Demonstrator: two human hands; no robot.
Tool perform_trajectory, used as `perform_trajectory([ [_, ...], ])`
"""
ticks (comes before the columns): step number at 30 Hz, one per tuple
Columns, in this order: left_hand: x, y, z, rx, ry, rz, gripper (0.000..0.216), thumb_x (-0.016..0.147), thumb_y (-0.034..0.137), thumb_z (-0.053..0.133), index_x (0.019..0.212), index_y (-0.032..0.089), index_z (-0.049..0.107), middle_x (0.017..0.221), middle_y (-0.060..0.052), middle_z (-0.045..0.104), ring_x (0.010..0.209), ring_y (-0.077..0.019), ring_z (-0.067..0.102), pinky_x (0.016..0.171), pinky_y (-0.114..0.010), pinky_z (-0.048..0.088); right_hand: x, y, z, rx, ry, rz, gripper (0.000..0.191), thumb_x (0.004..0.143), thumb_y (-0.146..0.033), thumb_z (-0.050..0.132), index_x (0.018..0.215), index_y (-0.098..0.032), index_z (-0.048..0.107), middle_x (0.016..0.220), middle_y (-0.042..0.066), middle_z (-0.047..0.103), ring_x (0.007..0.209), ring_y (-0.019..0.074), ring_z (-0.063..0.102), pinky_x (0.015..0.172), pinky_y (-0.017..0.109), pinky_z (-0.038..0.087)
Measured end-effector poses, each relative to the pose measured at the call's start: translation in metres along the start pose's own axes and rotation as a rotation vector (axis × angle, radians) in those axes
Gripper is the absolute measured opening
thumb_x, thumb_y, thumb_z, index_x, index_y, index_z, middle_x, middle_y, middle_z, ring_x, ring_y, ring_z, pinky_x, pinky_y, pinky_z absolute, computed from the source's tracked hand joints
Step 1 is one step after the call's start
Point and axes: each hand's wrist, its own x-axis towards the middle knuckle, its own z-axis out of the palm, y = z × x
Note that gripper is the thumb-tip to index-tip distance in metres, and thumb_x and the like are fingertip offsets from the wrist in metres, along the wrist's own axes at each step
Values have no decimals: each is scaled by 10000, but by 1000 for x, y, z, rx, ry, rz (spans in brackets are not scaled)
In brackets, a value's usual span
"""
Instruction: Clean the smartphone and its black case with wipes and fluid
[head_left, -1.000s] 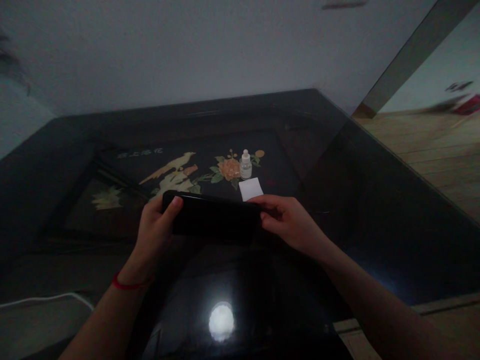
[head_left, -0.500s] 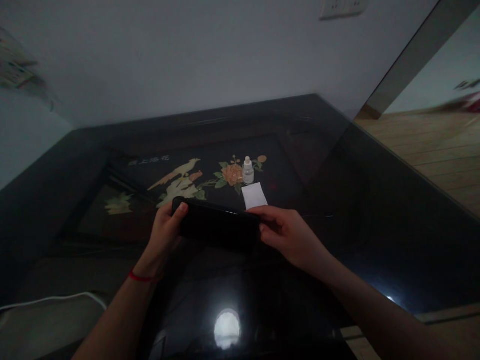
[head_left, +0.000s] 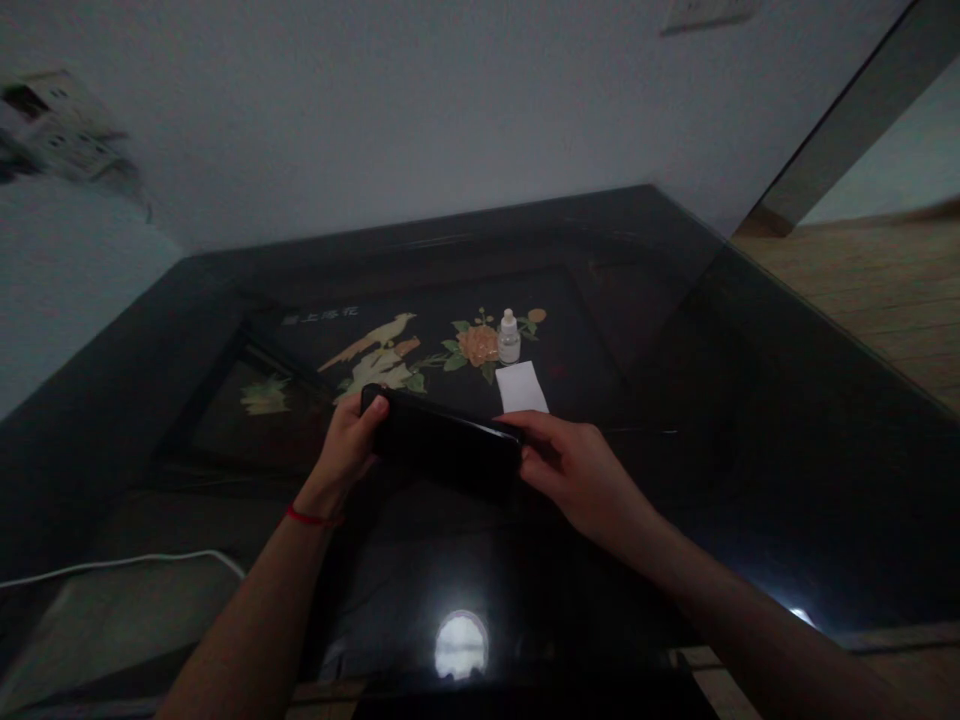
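Note:
Held sideways between my hands is a black smartphone [head_left: 446, 440], a dark flat slab whose details are lost in the dim light. My left hand [head_left: 351, 435], with a red string at the wrist, is closed around its left end, thumb on the near face. At the right end, my right hand [head_left: 574, 460] grips the corner between thumb and fingers. Just beyond lies a small white sheet [head_left: 523, 387], its near edge hidden by my right fingers. A small clear bottle with a white dropper-like cap [head_left: 509, 340] stands upright behind the sheet.
The glossy black table [head_left: 660, 330] carries a bird-and-flower picture [head_left: 375, 350] and reflects a round light. A white cable [head_left: 150, 557] runs along the left. Wall sockets [head_left: 71, 130] are at upper left, and wooden floor [head_left: 862, 290] shows on the right.
The view has shifted slightly, so the table items appear a little further right. The phone's right end is tipped lower than before. Both hands keep their hold.

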Motion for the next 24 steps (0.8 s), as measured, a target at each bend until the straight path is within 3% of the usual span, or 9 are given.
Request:
perform_trajectory([
  [8, 1, 0, -1, -125, 49, -5, 538, 419, 617, 786, 599, 158, 570, 510, 52, 499, 441, -64, 437, 417, -177, 359, 4, 5, -9, 226, -91, -88, 327, 835, -208, 510, 1145, -207, 613, 921, 23, 685, 754, 136, 643, 679, 262, 529],
  [11, -3, 2, 8, -174, 75, 25, 493, 527, 611, 749, 665, 164, 591, 599, 24, 585, 517, -95, 531, 492, -199, 446, 7, 8, -6, 310, 103, -94, 289, 850, -241, 531, 1130, -239, 605, 1011, 36, 654, 843, 153, 643, 707, 280, 557],
  [14, -14, 3, 21, -246, 114, 20, 413, 662, 552, 699, 808, 173, 631, 772, -24, 679, 697, -148, 633, 647, -247, 521, 7, 10, -2, 213, 302, -152, 313, 867, -248, 521, 1173, -245, 587, 1077, 60, 609, 943, 179, 612, 769, 314, 554],
  [19, -42, 2, 44, -278, 221, 78, 383, 744, 524, 648, 976, 219, 631, 1016, -32, 688, 991, -184, 623, 884, -300, 494, 6, 17, 8, 26, 396, -207, 450, 889, -254, 484, 1337, -299, 470, 1272, 80, 453, 1146, 218, 497, 953, 403, 473],
  [21, -53, 8, 49, -253, 184, 60, 379, 757, 516, 640, 1007, 231, 636, 1094, -37, 665, 1056, -195, 596, 893, -296, 490, 8, 21, 9, 48, 426, -168, 461, 895, -282, 472, 1356, -296, 448, 1257, 87, 421, 1144, 224, 484, 932, 403, 487],
  [24, -65, 24, 52, -325, -50, -116, 447, 810, 499, 585, 1207, 295, 565, 1331, -48, 542, 1196, -242, 519, 912, -351, 491, 14, 28, 4, 121, 444, -89, 444, 902, -338, 457, 1340, -260, 466, 1202, 96, 425, 1103, 225, 497, 876, 386, 513],
])
